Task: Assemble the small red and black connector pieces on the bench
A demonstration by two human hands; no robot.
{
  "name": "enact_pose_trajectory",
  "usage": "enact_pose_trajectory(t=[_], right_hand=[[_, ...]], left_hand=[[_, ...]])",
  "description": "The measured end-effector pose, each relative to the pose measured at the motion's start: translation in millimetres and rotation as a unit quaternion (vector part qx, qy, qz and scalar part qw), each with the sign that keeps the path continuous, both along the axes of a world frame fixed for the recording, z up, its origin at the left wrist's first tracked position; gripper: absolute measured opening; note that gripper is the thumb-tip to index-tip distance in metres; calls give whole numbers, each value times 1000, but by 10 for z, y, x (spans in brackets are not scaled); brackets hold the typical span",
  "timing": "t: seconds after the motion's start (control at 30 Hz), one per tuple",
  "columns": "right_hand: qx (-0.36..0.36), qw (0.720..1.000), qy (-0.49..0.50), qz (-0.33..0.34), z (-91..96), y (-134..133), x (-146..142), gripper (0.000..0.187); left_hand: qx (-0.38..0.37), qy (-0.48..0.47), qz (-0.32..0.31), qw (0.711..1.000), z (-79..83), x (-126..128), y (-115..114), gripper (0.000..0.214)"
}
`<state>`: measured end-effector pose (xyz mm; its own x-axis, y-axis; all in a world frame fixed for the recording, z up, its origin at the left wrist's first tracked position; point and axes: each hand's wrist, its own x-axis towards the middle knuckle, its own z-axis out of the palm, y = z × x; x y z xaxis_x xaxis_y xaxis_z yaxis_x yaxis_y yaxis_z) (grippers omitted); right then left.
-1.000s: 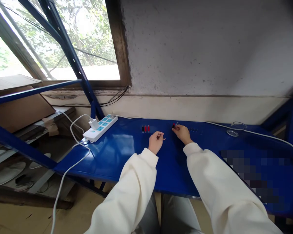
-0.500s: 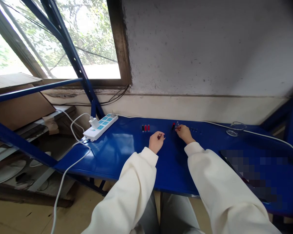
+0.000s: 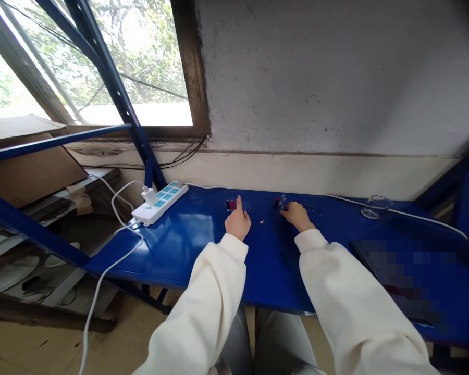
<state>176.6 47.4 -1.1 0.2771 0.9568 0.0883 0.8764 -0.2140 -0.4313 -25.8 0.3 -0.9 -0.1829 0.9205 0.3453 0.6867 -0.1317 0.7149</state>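
Observation:
My left hand point(image 3: 238, 225) is over the blue table, index finger stretched forward and thumb apart, the other fingers curled. Its fingertip is at a short row of small capped cylinders, a black one point(image 3: 227, 205) and a red one point(image 3: 232, 205); it partly covers another red one. Nothing shows in this hand. My right hand point(image 3: 296, 215) has its thumb and fingers pinched together beside small clear pieces point(image 3: 283, 200); whatever is between them is too small to make out. A red-and-black cylinder point(image 3: 276, 201) stands just left of it. Between the hands lies a small pinkish scrap point(image 3: 261, 222).
A white power strip point(image 3: 160, 203) with cables lies at the table's left end. Tiny clear pieces point(image 3: 311, 209) lie right of my right hand. Farther right are a clear round container point(image 3: 371, 213) and a dark, blurred-out flat object point(image 3: 398, 281). Blue frame posts flank the table.
My left hand has moved left to the row of cylinders and its index finger has straightened. The pinkish scrap now lies uncovered. My right hand has barely moved.

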Motion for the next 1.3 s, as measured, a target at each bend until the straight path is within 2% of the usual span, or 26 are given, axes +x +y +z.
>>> enact_pose_trajectory(t=[0.03,0.1,0.3,0.4,0.53,0.63,0.73,0.83,0.93,1.0,1.07,1.3], right_hand=[[-27,999,-16,-6,47,-59,-23,26],[-37,999,-29,16,134,-201,-93,29],[59,992,-4,114,229,-596,-378,27],[76,986,6,148,227,-677,-461,26],[94,983,17,157,216,-693,-485,24],[111,980,33,161,185,-679,-481,24],[129,979,57,146,138,-656,-489,27],[140,978,102,112,88,-629,-510,36],[154,966,177,106,54,-612,-533,46],[177,951,219,126,45,-615,-546,49],[199,935,252,150,47,-627,-557,48],[190,893,376,161,36,-643,-586,48]], left_hand=[[-4,1,7,1000,1,-12,15,61],[-9,10,18,1000,-6,-28,45,62],[-32,70,20,997,-13,-39,85,56],[-50,123,22,991,10,-39,74,49],[-11,121,31,992,20,-50,76,36],[22,60,5,998,-3,-50,107,26],[52,-81,-51,994,-23,-12,127,17],[29,-262,-130,956,-11,56,86,14],[-12,-375,-206,904,26,105,2,19],[-26,-403,-239,883,45,113,-39,22],[-31,-415,-251,874,52,109,-54,23],[-31,-408,-266,873,35,117,-38,24]])
